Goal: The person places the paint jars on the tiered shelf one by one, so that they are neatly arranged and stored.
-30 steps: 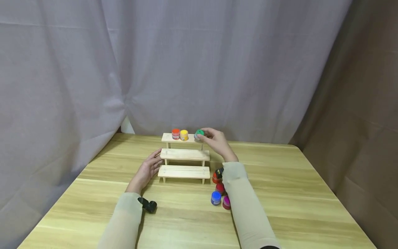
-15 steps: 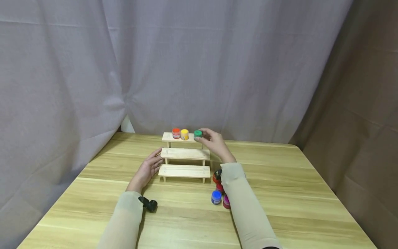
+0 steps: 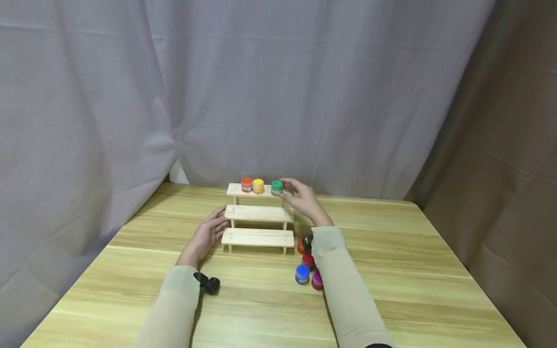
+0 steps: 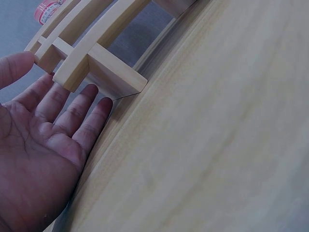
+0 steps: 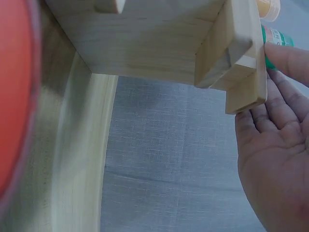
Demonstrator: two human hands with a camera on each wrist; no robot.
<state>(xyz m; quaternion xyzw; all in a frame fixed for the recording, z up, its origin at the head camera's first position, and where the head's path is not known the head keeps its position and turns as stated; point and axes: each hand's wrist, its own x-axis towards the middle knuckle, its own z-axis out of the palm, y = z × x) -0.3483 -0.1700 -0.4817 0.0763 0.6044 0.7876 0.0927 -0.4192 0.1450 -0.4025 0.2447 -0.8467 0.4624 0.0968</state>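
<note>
A three-step wooden display stand [image 3: 258,212] stands on the table. On its top step, the green-lidded paint jar [image 3: 276,188] sits upright toward the right end. My right hand [image 3: 304,200] is at this jar's right side, thumb and fingers spread; the thumb overlaps the jar in the right wrist view. To the left, an orange-red paint jar [image 3: 246,184] and a yellow paint jar [image 3: 258,186] stand side by side. My left hand [image 3: 208,235] is at the stand's left end, fingers extended and fingertips right at the step ends [image 4: 72,72] in the left wrist view.
Right of the stand, several more paint jars are grouped on the wooden table [image 3: 261,309]: a blue one [image 3: 302,274], a magenta one [image 3: 317,280] and red ones [image 3: 307,261], partly behind the right sleeve [image 3: 348,285]. Grey curtain [image 3: 278,96] hangs behind.
The green-lidded jar went from tilted to upright on the top step. My right thumb has since drawn back to the right from its front. My left hand stays at the stand.
</note>
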